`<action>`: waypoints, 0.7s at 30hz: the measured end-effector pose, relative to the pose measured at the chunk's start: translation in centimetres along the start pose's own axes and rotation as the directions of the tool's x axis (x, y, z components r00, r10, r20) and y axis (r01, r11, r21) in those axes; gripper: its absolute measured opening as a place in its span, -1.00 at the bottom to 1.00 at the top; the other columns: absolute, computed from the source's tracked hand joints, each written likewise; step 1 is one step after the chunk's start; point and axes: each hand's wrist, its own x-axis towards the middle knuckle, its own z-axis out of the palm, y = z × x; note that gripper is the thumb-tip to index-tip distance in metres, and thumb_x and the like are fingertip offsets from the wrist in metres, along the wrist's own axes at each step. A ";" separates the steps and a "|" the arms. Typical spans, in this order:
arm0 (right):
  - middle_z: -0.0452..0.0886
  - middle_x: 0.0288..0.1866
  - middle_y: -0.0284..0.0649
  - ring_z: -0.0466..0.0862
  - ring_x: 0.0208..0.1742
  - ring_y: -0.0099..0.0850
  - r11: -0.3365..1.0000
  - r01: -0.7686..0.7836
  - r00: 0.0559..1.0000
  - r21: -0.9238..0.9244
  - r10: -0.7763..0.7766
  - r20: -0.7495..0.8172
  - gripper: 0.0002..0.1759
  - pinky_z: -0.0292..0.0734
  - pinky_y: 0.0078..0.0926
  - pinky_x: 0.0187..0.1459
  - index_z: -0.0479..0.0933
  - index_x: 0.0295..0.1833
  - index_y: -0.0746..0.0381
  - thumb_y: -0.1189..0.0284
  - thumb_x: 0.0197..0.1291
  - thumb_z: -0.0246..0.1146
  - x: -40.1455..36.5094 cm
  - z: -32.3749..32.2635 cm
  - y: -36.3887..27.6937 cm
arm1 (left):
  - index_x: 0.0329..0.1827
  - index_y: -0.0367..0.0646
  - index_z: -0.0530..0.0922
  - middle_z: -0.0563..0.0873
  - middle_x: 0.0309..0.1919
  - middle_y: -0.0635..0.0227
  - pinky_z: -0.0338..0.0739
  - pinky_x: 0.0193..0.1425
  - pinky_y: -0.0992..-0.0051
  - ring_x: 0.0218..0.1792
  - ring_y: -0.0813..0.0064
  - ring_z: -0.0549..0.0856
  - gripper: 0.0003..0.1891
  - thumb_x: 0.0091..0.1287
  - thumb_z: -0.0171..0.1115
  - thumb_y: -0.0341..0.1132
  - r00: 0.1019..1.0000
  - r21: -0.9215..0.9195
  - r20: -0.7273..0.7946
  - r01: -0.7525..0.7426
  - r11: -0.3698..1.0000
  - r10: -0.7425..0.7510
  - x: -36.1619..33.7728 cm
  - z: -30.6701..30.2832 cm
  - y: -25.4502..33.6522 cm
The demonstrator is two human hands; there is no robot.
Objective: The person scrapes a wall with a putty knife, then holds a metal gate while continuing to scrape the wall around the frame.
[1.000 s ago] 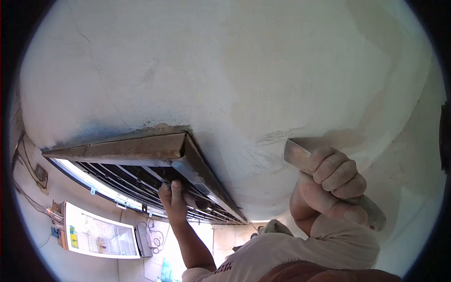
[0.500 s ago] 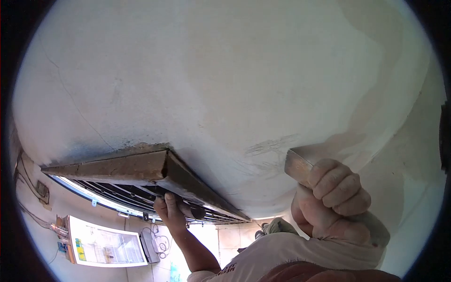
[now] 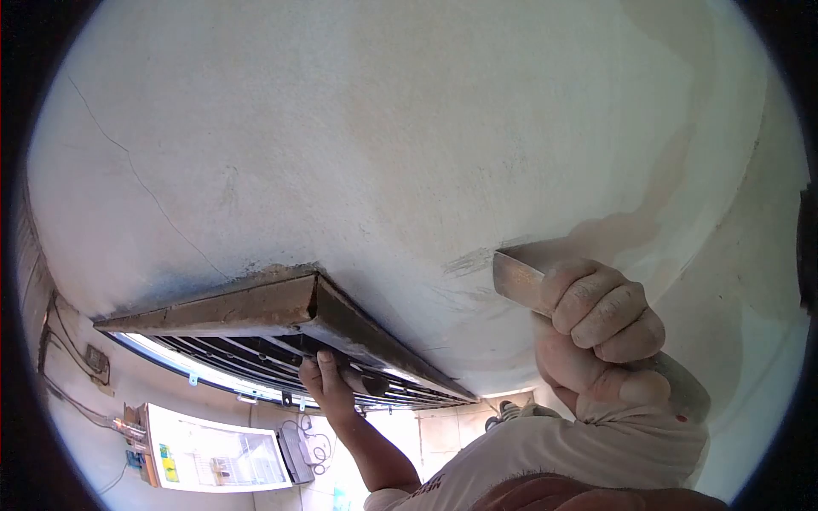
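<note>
My right hand (image 3: 601,319) is closed around a flat metal scraper blade (image 3: 518,277), its fingers folded over the top side. The blade's outer edge lies right at the pale plastered wall (image 3: 409,136), beside some dark scratch marks. My left hand (image 3: 328,383) is at the window grille (image 3: 256,351), fingers and thumb closed around a dark bar. A dark rounded end (image 3: 372,383) shows just right of that hand. The brown window frame (image 3: 221,308) juts out from the wall above the grille.
A long crack (image 3: 158,200) runs down the wall at left. A damp-looking darker patch (image 3: 626,226) spreads at right. Lower left are a white-framed glass-fronted cabinet (image 3: 217,451), a wall switch box (image 3: 96,362) and loose cables (image 3: 77,409).
My right hand has moved left and slightly up along the wall with the blade. The window and my left hand sit further right in view as the camera shifts; the left grip is the same.
</note>
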 end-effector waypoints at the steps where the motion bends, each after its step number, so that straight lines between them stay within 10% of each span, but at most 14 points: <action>1: 0.08 -0.76 -0.42 0.08 -0.79 -0.58 1.000 -0.004 1.000 -0.013 0.004 -0.009 -0.45 0.01 -0.57 -0.68 0.11 -0.62 0.09 -0.01 0.27 0.05 -0.3 -0.2 -0.4 | -0.44 -0.23 0.41 0.42 -0.56 0.47 0.24 -0.39 0.55 -0.47 0.63 0.33 -0.60 0.37 0.07 -0.05 1.000 0.011 -0.001 -0.008 1.000 0.008 0.1 -0.1 -0.2; 6: 0.09 -0.76 -0.41 0.10 -0.79 -0.59 0.998 -0.048 0.998 -0.038 0.047 -0.038 -0.45 0.01 -0.57 -0.69 0.11 -0.63 0.09 0.00 0.26 0.06 -1.0 -0.8 -1.8 | -0.34 -0.22 0.46 0.37 -0.64 0.54 0.11 -0.56 0.66 -0.63 0.76 0.28 -0.62 0.40 0.02 -0.04 0.982 0.005 0.029 -0.186 0.982 0.186 0.7 0.4 -0.3; 21: 0.10 -0.71 -0.43 0.12 -0.75 -0.59 0.993 0.052 0.999 0.107 -0.052 -0.006 -0.42 0.06 -0.57 -0.68 0.10 -0.60 0.10 -0.09 0.27 -0.02 0.9 1.1 1.4 | -0.33 -0.16 0.44 0.39 -0.63 0.57 0.10 -0.61 0.68 -0.66 0.77 0.28 -0.68 0.41 0.03 -0.08 0.990 -0.032 0.072 -0.119 0.992 0.121 0.4 0.4 0.4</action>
